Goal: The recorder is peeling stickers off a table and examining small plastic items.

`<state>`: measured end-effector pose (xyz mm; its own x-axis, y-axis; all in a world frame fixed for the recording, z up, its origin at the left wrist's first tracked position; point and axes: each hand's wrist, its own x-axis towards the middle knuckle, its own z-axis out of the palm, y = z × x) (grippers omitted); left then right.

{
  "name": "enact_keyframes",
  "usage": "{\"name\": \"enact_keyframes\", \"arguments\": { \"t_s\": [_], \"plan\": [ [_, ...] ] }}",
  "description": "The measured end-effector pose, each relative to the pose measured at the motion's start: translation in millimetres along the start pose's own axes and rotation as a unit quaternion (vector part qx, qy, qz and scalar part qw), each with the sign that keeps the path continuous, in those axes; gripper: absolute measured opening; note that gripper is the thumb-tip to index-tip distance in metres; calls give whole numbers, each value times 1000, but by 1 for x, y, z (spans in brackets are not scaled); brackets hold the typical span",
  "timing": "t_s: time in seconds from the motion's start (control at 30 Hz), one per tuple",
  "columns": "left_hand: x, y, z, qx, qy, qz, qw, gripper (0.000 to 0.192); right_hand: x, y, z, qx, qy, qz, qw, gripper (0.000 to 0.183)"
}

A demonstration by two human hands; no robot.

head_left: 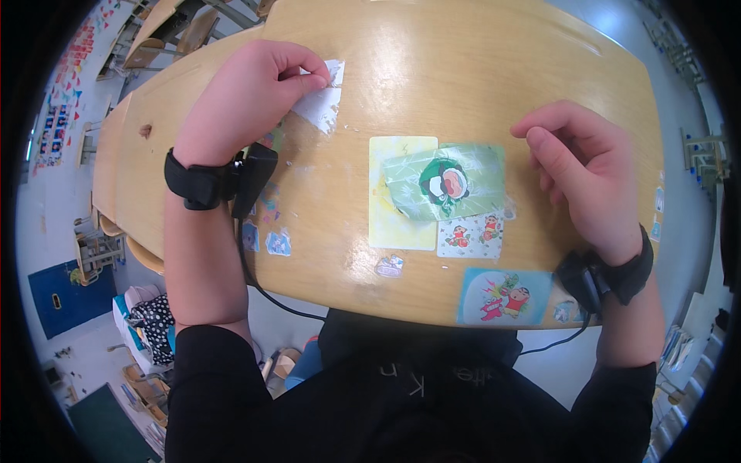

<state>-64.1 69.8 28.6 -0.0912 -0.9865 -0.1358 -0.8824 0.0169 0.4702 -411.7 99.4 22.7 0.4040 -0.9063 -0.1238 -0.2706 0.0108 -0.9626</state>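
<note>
My left hand [260, 87] is at the upper left, thumb and forefinger pinched at torn white paper [321, 110]; whether they grip a piece of it cannot be told. My right hand [573, 162] hovers at the right, thumb and forefinger a little apart, with nothing seen between them. Between the hands, a green cartoon card or sheet [411, 179] with a creased, shiny surface lies askew over a yellow card [402, 234] and a white card with small cartoon figures [470, 237]. Nearer me, a blue cartoon card [506, 296] rests by the table's edge.
Small cut-out stickers lie on the wooden table [324, 231], one near the front edge [389, 266], others at the left [278, 242] and by my right wrist [562, 311]. Cables run from the black devices on both wrists [255, 179]. Chairs and desks stand beyond.
</note>
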Motion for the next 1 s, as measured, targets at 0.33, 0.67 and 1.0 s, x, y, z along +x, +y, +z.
{"name": "enact_keyframes", "arguments": {
  "t_s": [0.33,0.67,1.0],
  "plan": [
    [-6,16,-2,-4,3,-23,1000,13,4,14,2,-15,15,-85,996,9],
    [-1,11,0,-19,6,-11,1000,11,4,18,5,-7,1,-82,997,12],
    [-3,4,-2,-41,-23,-28,999,11,4,19,7,2,-1,-85,996,11]
  ]
}}
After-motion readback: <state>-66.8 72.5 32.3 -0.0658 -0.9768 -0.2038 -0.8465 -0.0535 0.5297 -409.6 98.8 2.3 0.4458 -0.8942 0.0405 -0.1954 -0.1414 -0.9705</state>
